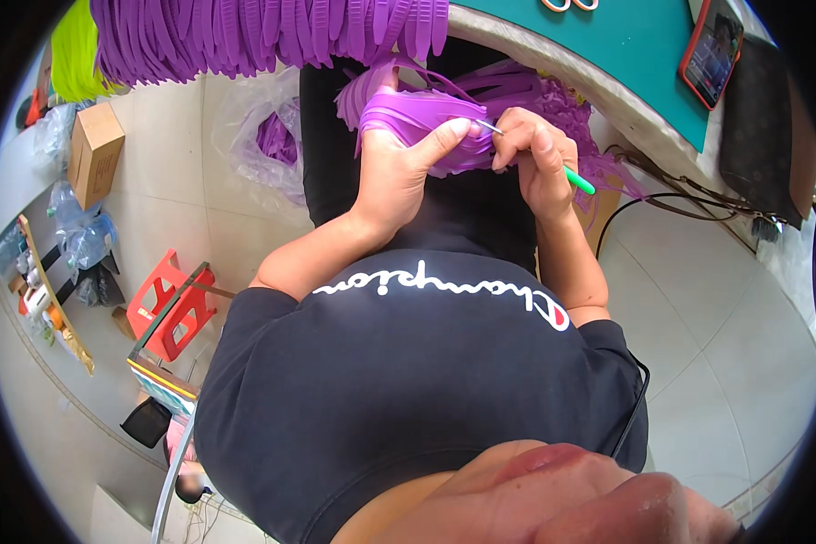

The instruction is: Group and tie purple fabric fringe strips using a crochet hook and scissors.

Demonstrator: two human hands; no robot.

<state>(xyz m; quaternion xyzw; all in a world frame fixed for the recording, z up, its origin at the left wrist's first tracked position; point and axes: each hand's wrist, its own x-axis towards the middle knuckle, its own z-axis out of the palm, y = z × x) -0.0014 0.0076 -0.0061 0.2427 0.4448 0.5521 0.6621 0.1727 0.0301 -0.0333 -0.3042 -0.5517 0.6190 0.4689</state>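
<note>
My left hand [390,181] is closed around a bunch of purple rubbery straps [412,111], with the thumb pressed along the top. Its fingers are mostly hidden behind the straps. Close on the right, my right hand [544,163] pinches a thin tool with a green handle [579,181] and a slim metal tip. That tip meets the straps just beside my left thumb; its exact shape is too small to tell. Under and behind both hands lies a tangle of purple strips [562,104] over my lap.
Many purple straps [263,36] hang in a row, with lime-green ones [74,50] on the left. Right of them is a table with a green mat [644,54], bearing a phone [712,54]. A plastic bag [249,136], cardboard box [95,154] and red stool [170,304] are at left.
</note>
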